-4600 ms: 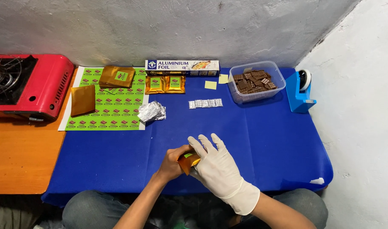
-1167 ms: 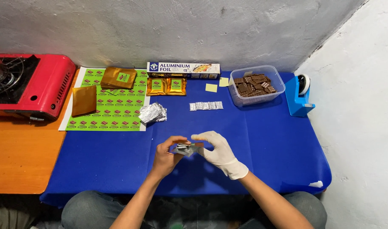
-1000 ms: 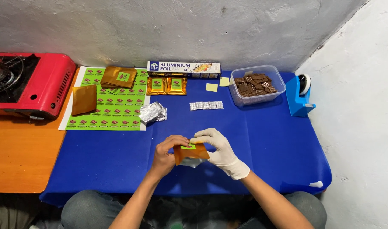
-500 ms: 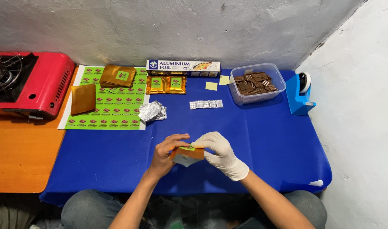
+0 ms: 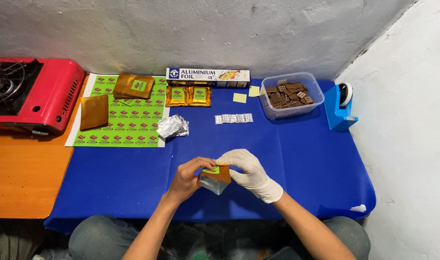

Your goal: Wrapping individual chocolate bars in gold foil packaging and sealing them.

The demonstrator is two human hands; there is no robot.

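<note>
While both hands closed on the small gold pouch [image 5: 219,174] above the blue tablecloth [image 5: 301,163], bare left hand [image 5: 187,177] and gloved right hand [image 5: 246,169] pinched its top edge, foil showing beneath; filling looked in progress, sealing the mouth evenly likely next. Behind lay a green label sheet [image 5: 128,130], stacked gold pouches [image 5: 133,86], a long foil box [image 5: 208,76], yellow stickers [image 5: 239,97].
</note>
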